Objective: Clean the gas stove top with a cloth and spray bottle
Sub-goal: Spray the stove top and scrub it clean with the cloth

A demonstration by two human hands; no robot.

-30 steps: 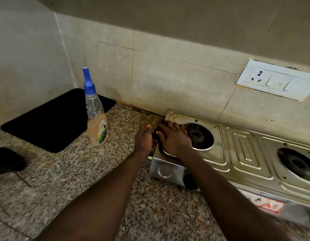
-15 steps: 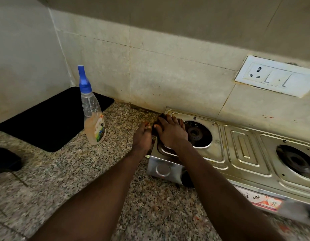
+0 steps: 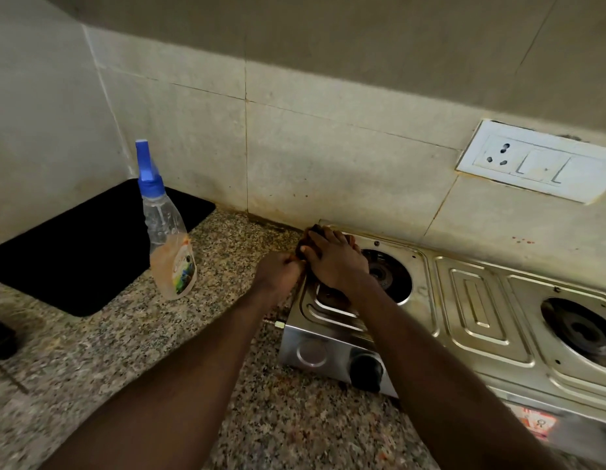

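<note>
A steel gas stove [image 3: 471,310] sits on the granite counter against the tiled wall. My right hand [image 3: 335,259] presses flat on a dark brown cloth [image 3: 310,236] at the stove's far left corner, beside the left burner [image 3: 384,273]. My left hand [image 3: 281,274] is curled against the stove's left edge, touching the cloth's hanging end. Most of the cloth is hidden under my right hand. A clear spray bottle [image 3: 167,239] with a blue nozzle stands upright on the counter, left of both hands.
A black mat [image 3: 77,245] lies in the counter's left corner. A white socket and switch plate [image 3: 532,164] is on the wall above the stove. The right burner [image 3: 579,330] and a black knob [image 3: 366,371] are nearer me. A dark object [image 3: 1,337] sits at the left edge.
My right hand has slid the cloth from the stove's front left area back toward its far left corner. My left hand has followed along the left edge.
</note>
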